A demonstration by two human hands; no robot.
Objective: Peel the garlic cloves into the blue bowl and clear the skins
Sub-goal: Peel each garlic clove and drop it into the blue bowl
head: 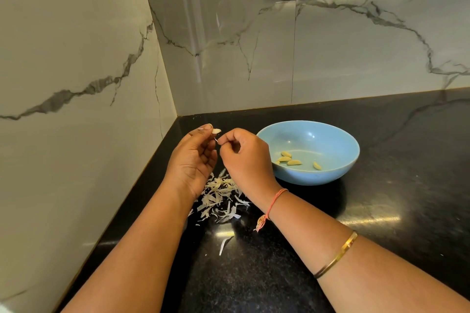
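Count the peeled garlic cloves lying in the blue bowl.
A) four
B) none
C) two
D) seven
A: four cloves lie in the bowl, three close together and one apart to the right; the left hand holds a fifth clove, whose skin the right hand pinches.
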